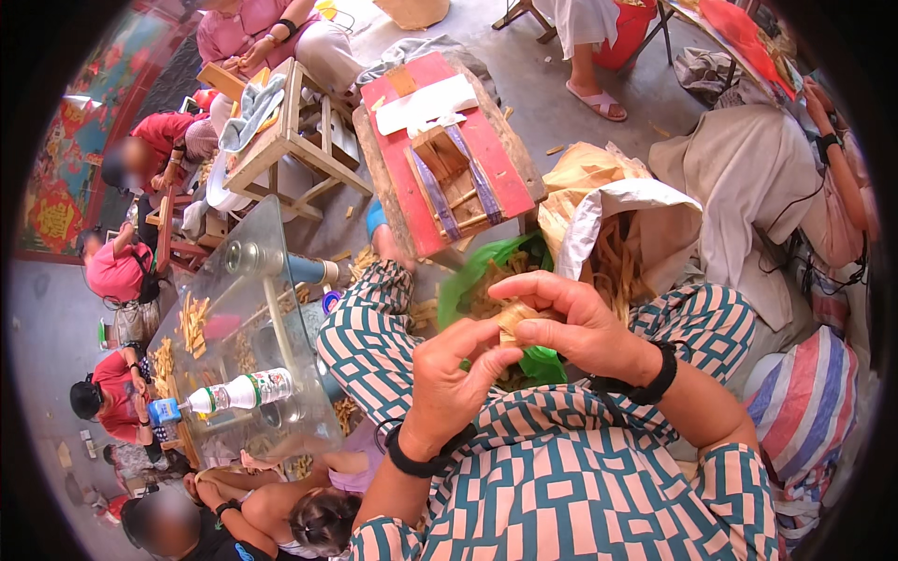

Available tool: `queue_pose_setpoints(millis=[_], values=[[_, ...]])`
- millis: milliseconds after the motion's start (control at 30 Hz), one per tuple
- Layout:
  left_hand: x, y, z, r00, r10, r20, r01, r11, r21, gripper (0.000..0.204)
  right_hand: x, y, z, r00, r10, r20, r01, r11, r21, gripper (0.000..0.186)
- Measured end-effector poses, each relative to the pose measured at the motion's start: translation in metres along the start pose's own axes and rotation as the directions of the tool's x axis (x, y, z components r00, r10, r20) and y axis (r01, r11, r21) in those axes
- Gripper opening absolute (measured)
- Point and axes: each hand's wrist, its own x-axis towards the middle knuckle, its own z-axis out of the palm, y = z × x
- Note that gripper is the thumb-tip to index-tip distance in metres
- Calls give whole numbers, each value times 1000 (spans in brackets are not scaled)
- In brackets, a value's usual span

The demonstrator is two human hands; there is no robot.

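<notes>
Above my lap, both hands pinch a small pale yellow folded strip (512, 320); its exact material I cannot make out. My left hand (447, 379) is closed with thumb and fingertips on its near left side. My right hand (589, 323) grips it from the right, thumb on top and forefinger arched over. Just beyond them lies a green plastic bag (465, 285) with yellowish pieces inside, partly hidden by my hands. A paper-lined sack (645, 198) full of similar long strips stands open to the right of that bag.
Ahead stands a red-topped wooden stool (426, 84) holding a small wooden frame (449, 173) with purple bands. To the left, a glass table (271, 327) carries strips (194, 323) and white bottles (245, 391). Several people sit around. A striped bag (809, 402) lies at right.
</notes>
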Motion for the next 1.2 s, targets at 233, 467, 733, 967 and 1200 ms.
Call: queue_pose_setpoints(millis=[233, 467, 733, 967, 1200], values=[[1, -2, -20, 924, -380, -43, 337, 862, -378, 6, -9, -33, -14, 999, 23, 29, -8, 902, -432, 46], [3, -13, -23, 903, -429, 8, 384, 802, -458, 13, -16, -8, -31, 993, -78, 84, 114, 665, -738, 20], [26, 13, -24, 933, 317, 170, -355, 740, 571, 43, -10, -4, -21, 900, -339, 274, 350, 187, -918, 12], [11, -11, -3, 830, 262, 493, -541, 592, 597, 12, -22, 1, -31, 917, -133, 377, 399, 270, -876, 9], [43, -22, -19, 922, 166, 351, -354, 730, 584, 16, 11, -8, -49, 949, -140, 282, 309, 251, -917, 6]])
